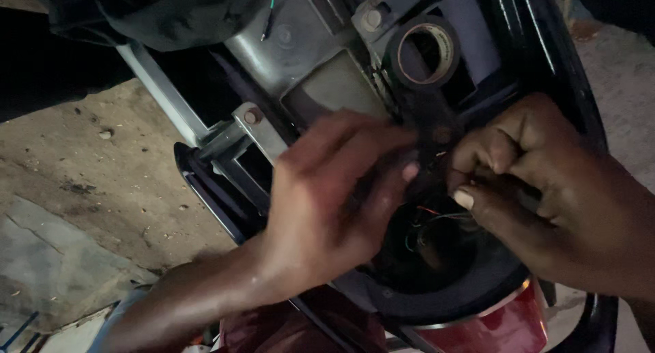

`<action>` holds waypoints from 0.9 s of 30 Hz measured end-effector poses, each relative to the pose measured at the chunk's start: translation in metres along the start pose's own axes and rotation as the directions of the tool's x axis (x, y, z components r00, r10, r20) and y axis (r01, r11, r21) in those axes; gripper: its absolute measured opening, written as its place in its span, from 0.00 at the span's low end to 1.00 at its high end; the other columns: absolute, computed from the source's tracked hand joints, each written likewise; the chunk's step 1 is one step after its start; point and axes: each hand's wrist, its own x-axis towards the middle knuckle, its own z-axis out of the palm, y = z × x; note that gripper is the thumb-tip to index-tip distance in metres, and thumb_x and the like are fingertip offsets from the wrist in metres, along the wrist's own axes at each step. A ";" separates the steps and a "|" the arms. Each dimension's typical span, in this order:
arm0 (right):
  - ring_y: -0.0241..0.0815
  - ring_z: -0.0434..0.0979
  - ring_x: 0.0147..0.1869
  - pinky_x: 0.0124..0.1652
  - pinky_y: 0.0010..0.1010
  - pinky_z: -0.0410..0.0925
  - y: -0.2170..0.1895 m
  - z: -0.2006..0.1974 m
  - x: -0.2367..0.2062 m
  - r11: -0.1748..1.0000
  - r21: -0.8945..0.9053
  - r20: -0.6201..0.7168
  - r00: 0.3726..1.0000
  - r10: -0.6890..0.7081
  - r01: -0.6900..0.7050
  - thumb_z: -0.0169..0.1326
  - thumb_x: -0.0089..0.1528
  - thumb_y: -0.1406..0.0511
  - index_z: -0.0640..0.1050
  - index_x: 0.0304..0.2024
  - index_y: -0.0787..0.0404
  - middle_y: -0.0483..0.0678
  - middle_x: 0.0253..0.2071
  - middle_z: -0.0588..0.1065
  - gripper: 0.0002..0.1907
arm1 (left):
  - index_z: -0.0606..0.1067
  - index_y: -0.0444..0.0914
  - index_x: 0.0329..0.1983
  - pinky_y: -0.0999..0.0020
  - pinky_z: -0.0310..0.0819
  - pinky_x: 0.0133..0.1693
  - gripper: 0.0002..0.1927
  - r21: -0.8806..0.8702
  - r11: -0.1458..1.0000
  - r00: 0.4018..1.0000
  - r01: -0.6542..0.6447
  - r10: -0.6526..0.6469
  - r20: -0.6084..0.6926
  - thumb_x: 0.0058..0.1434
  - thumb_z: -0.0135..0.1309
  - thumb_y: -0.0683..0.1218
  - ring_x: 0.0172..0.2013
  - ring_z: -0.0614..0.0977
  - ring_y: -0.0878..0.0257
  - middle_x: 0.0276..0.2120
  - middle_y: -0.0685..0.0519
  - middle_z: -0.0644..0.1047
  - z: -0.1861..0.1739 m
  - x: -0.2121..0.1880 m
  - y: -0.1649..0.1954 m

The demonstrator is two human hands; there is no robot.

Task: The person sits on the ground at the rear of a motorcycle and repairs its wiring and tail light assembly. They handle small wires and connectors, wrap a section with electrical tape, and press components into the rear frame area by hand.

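Bare, dusty ground (102,189) with small pebbles fills the left of the view, and over it stands the rear of a motorcycle (321,66) with its seat off, grey frame metal and bolts showing. A roll of black tape (424,51) sits on the frame near the top, its pale core facing the camera. At the bottom edge, a red tail lamp lens (505,326) shows beneath a dark, rounded housing (437,285).

Both hands meet over the opening of that housing. The left hand (334,196) comes in from the lower left, fingers curled and closed around a dark bundle that is too blurred and shadowed to make out clearly. The right hand (539,182) enters from the right, its fingers folded inward and its thumb pressed toward the same spot, pinching something thin; whether that is a wire end or a strip of tape cannot be told.

Thin wires (437,216), red and green among them, lie just under the two hands. They run roughly from left to right across the opening, then curl down into the dark hollow. The left hand's fingers cover the wires' upper ends, and the housing rim hides where they lead below.
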 end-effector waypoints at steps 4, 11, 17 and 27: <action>0.28 0.73 0.33 0.30 0.21 0.69 0.001 0.001 -0.002 0.999 -0.037 0.019 1.000 0.022 -0.021 0.53 0.64 0.72 0.60 0.47 0.59 0.48 0.37 0.71 0.17 | 0.78 0.35 0.55 0.70 0.83 0.44 0.13 -0.225 0.957 0.981 0.181 -0.161 0.105 0.68 0.62 0.40 0.43 0.87 0.61 0.44 0.49 0.82 0.010 -0.003 -0.008; 0.26 0.71 0.25 0.23 0.20 0.65 0.008 0.001 -0.006 0.990 -0.110 -0.024 0.996 0.082 -0.085 0.56 0.62 0.73 0.60 0.46 0.62 0.47 0.33 0.71 0.18 | 0.80 0.37 0.49 0.71 0.82 0.39 0.10 -0.321 0.898 0.954 0.300 -0.277 0.115 0.65 0.62 0.37 0.39 0.86 0.63 0.42 0.52 0.81 0.009 -0.006 -0.015; 0.26 0.72 0.30 0.29 0.22 0.66 0.017 0.000 -0.005 0.988 -0.155 0.011 1.000 0.027 -0.025 0.55 0.64 0.72 0.60 0.42 0.58 0.47 0.37 0.70 0.16 | 0.79 0.38 0.51 0.64 0.81 0.48 0.16 -0.067 0.986 0.987 -0.153 0.156 0.037 0.60 0.63 0.34 0.48 0.81 0.58 0.45 0.49 0.78 0.004 -0.007 -0.018; 0.31 0.78 0.36 0.32 0.23 0.73 0.003 0.000 -0.001 0.994 -0.105 -0.012 1.000 0.011 -0.012 0.51 0.64 0.72 0.58 0.50 0.65 0.50 0.38 0.73 0.18 | 0.80 0.34 0.49 0.65 0.79 0.36 0.17 0.084 0.943 0.945 -0.322 0.316 0.086 0.56 0.62 0.36 0.41 0.81 0.56 0.44 0.46 0.78 0.003 -0.008 -0.027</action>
